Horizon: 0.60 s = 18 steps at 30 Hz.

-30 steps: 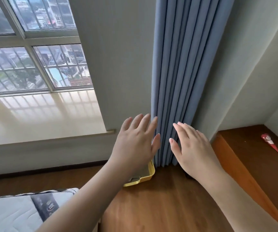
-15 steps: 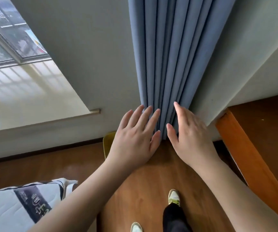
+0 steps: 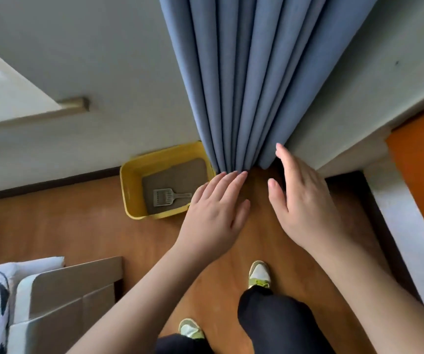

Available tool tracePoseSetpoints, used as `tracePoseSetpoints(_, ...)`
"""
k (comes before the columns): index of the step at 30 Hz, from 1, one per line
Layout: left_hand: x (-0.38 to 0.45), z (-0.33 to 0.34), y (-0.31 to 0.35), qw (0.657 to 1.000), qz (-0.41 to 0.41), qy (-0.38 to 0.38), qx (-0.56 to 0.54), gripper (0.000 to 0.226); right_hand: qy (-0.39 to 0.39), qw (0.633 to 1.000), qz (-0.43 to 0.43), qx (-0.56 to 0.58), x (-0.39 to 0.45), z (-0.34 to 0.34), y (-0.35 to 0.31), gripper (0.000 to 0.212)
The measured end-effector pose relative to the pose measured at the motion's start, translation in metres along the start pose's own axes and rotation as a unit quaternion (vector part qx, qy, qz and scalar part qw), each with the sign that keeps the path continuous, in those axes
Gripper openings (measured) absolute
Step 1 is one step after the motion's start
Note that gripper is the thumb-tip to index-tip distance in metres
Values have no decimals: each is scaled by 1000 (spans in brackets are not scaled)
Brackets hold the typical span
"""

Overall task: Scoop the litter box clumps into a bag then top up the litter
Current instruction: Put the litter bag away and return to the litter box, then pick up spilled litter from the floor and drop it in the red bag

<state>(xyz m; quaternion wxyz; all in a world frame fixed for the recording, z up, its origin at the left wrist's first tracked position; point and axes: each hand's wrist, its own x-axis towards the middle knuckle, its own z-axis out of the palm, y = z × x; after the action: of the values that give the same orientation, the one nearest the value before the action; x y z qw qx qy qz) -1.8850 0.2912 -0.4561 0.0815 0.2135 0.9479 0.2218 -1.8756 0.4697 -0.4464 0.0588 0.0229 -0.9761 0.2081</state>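
A yellow litter box (image 3: 131, 180) stands on the wood floor against the wall, its far right corner tucked under a blue curtain. Grey-brown litter (image 3: 180, 175) fills its bottom, and a grey slotted scoop (image 3: 166, 197) lies flat on the litter with its handle pointing right. My left hand (image 3: 216, 215) hovers with straight fingers just right of the box, covering its near right corner. My right hand (image 3: 302, 205) is held flat further right, fingers straight, beside the curtain's hem. Neither hand holds anything.
The blue curtain (image 3: 251, 85) hangs down to the floor beside the box. A bed frame with bedding (image 3: 52, 302) sits at the lower left. An orange-brown cabinet (image 3: 420, 159) stands at the right. My feet in light shoes (image 3: 258, 274) stand on the wood floor.
The view has tilted downward, and the litter box with its scoop has come into sight left of my hands. Both hands stay flat and have lowered toward the floor.
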Motion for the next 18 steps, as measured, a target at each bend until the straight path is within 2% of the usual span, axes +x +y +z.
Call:
tracePoseSetpoints(3,-3,66,-30,991,-39,7,-124,48,-29,1000,-7,8,-9,67,31,56)
tracePoseSetpoints(7,-3,149,-68,957,-52,-2,-285,44,-90,995,-37,17,-17,149,70,59)
tracePoseSetpoints(10,5,211,-95,942,-62,-14,-329,43,-146,988,-26,39,-20,214,102,61)
tracePoseSetpoints(13,22,269,-127,936,-79,-17,-343,42,-201,979,-25,7,-22,271,135,62)
tracePoseSetpoints(18,50,348,-173,890,-163,-13,-426,38,-230,973,6,-25,-28,344,183,59)
